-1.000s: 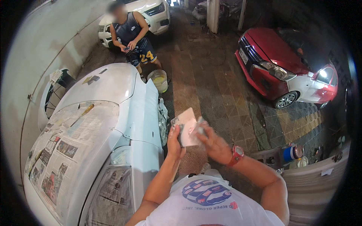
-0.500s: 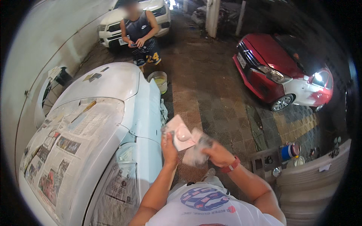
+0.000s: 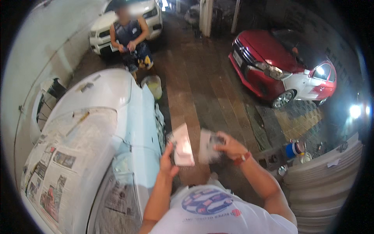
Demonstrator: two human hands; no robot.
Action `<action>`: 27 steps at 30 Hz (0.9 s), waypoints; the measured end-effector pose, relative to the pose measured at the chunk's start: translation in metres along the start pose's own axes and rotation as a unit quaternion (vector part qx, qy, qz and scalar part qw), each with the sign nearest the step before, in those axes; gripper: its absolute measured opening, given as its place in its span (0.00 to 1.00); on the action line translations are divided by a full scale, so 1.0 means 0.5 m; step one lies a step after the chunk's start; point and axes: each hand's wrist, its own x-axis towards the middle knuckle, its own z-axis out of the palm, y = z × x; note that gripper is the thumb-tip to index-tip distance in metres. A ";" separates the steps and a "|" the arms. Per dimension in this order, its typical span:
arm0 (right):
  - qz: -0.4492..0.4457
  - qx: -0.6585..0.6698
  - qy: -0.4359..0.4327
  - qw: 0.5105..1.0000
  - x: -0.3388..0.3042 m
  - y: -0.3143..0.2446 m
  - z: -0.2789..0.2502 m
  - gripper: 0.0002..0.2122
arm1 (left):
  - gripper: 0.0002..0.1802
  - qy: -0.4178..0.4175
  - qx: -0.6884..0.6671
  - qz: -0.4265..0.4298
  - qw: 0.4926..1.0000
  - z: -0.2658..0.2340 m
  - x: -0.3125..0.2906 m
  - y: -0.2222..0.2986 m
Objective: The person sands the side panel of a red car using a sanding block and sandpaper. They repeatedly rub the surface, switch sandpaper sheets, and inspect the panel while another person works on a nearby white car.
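Observation:
A flat pale board point(image 3: 184, 147) is gripped at its left edge by my left hand point(image 3: 167, 162), fingers closed on it. Glossy pinkish paste coats part of its face. In my right hand point(image 3: 232, 147), fingers closed on its upper right side, is a flat greyish putty spreader point(image 3: 206, 147), slightly blurred. A narrow gap separates board and spreader, both held in front of my body over the floor. To their left stands a white car point(image 3: 137, 113), its glass covered by newspaper point(image 3: 46, 171) and clear film; neither hand touches it.
Beyond the white car, a person point(image 3: 129, 35) stands near a bucket point(image 3: 152, 86) of yellowish liquid, before another white vehicle point(image 3: 99, 33). At the right is a red car point(image 3: 261, 58) with a whitish side panel. A blue can point(image 3: 292, 150) sits near stacked corrugated sheets point(image 3: 319, 179).
My right hand has drawn the spreader away from the board, to the right. The board has turned more upright, and the paste's rounded lump no longer shows. The whole view has shifted slightly.

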 end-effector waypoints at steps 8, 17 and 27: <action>-0.343 -0.532 0.123 0.765 0.036 -0.169 0.091 0.27 | 0.26 -0.005 0.226 0.117 0.967 0.082 0.023 -0.001; -0.313 -0.514 -0.116 0.790 -0.056 -0.175 0.108 0.25 | 0.21 0.179 0.038 0.303 0.935 -0.040 0.064 -0.022; -0.227 -0.596 0.010 0.770 0.041 -0.096 0.100 0.27 | 0.19 0.070 0.047 0.142 0.986 0.002 0.017 -0.002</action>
